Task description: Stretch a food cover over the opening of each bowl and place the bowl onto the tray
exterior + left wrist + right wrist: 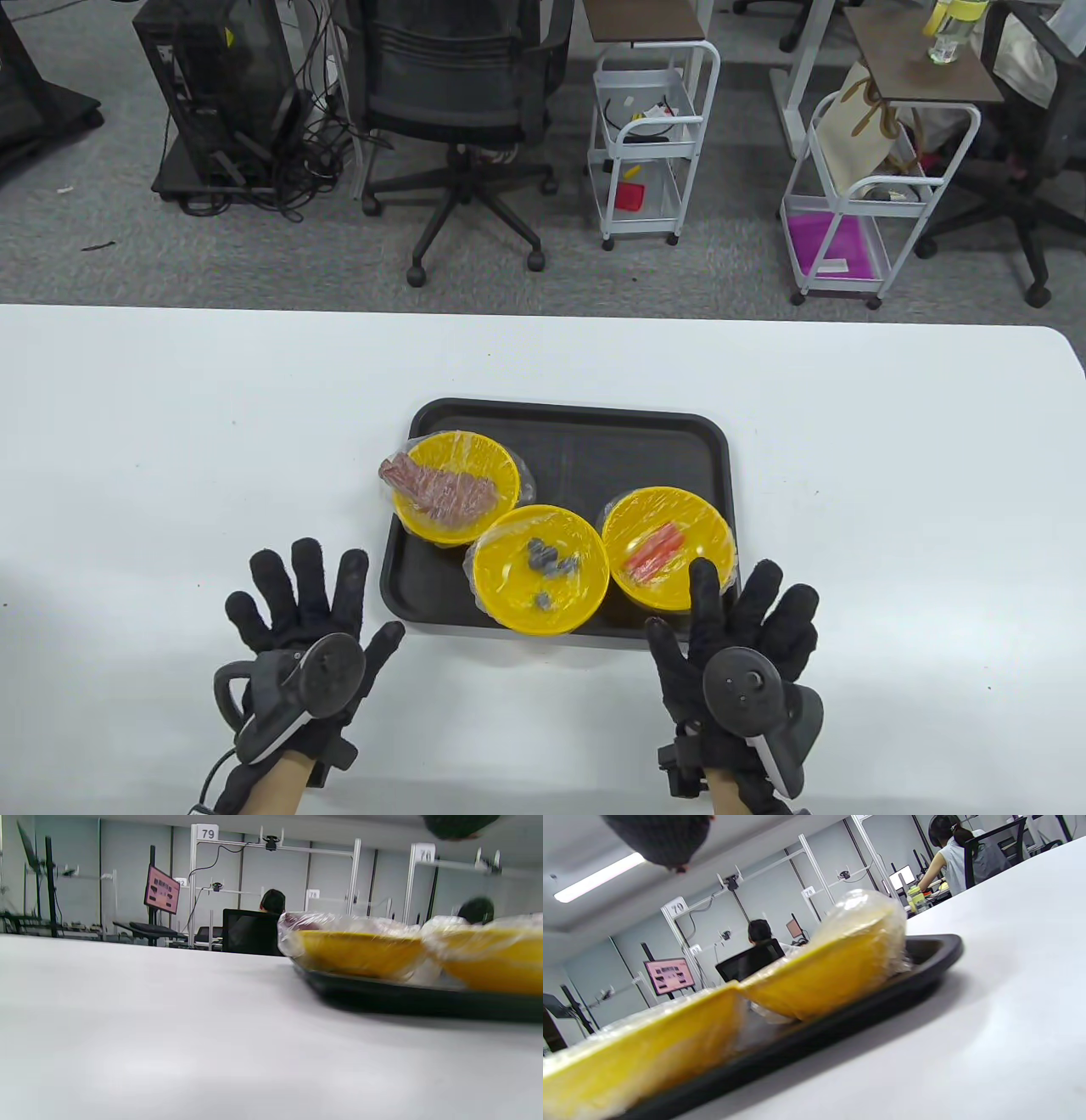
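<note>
While both hands rest spread, fingers released, three covered bowls sit on the tray.
Right fingers seemingly overlap the nearest bowl; a nudge could shift its film.

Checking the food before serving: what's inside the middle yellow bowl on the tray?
Through the clear cover, the middle bowl holds a few small grey pieces. The film's glare blurs them, so what they are stays unclear.

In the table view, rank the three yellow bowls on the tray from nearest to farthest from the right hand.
From the right hand:
1. Bowl with orange sticks, tray's right side, just past the fingertips.
2. Bowl with grey pieces, middle, near edge.
3. Bowl with reddish meat, far left.
</note>
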`<action>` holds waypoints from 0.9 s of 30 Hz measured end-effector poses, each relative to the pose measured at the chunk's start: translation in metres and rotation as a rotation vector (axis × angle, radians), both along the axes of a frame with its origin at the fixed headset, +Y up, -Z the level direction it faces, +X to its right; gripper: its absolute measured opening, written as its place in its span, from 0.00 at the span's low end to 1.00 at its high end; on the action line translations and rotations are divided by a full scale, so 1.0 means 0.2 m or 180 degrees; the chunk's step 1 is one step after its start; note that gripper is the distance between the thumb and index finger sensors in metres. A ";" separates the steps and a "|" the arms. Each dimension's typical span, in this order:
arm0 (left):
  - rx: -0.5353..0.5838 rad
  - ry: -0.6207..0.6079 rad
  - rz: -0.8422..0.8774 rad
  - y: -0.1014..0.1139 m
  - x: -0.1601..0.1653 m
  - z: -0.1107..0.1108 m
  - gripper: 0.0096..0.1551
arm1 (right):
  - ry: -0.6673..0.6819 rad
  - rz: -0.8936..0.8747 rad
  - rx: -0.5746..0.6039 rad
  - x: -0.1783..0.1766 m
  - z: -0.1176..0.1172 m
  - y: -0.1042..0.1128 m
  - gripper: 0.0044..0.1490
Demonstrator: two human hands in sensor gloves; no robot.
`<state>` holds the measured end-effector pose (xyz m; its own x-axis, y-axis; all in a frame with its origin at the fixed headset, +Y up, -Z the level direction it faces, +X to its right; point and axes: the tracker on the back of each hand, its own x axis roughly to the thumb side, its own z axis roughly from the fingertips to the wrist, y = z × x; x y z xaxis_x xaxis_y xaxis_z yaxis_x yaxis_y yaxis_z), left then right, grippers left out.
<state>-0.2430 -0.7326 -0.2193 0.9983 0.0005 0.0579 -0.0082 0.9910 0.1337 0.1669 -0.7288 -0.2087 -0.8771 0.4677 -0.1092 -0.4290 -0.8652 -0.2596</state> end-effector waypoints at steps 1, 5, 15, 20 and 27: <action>0.0051 -0.0019 0.0011 0.00 0.00 0.00 0.50 | -0.0007 0.0015 0.0009 0.00 0.00 0.00 0.51; -0.0035 -0.0025 0.0342 -0.01 -0.02 0.00 0.49 | -0.0060 0.0042 0.0051 0.00 0.00 0.00 0.51; -0.0116 -0.0114 0.0449 -0.03 0.00 -0.02 0.49 | 0.0126 0.0064 -0.0009 -0.02 -0.01 -0.01 0.51; -0.0235 -0.0147 0.0440 -0.04 0.02 -0.03 0.49 | 0.0305 0.0008 0.0080 -0.05 0.00 0.01 0.51; -0.0348 -0.0227 0.0642 -0.05 0.01 -0.04 0.49 | 0.0472 -0.0015 0.0098 -0.07 0.02 0.01 0.51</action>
<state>-0.2408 -0.7434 -0.2264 0.9707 0.2097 0.1170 -0.2131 0.9769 0.0178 0.1520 -0.7260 -0.2045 -0.8804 0.4729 0.0357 -0.4685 -0.8557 -0.2195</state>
